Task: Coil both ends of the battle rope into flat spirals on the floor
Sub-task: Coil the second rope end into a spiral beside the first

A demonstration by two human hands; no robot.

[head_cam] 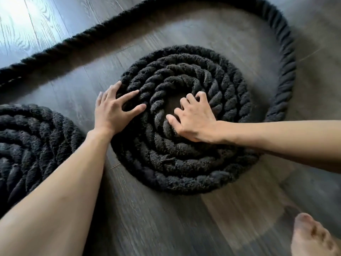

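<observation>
Foot (311,237): mine, bare, at the bottom right corner. It is blurred and well apart from the coils.
Forearm (64,191): my left, reaching up from the bottom left and passing beside the left-hand coil.
Floor (166,228): dark wood-grain planks, with pale glare at the far top left.
Second spiral (33,145): black rope wound flat on the floor at the left edge, partly cut off by the frame. It lies near the main spiral, with a strip of floor between them.
Spiral (184,167): black twisted rope, several tight turns lying flat on the floor at centre, with a small gap at its middle.
Left hand (110,111): palm down with fingers spread wide and nearly straight. It presses on the outer turns at the spiral's left rim and grips nothing.
Right hand (191,122): on the inner turns. The fingers are curled, with the tips hooked over the innermost turn by the middle gap, and the thumb lies on the rope beside them.
Rope (284,52): the loose run leaves the spiral's outer turn at the right. It climbs the right side, arcs across the top, then slants down to the far left edge, flat on the floor.
</observation>
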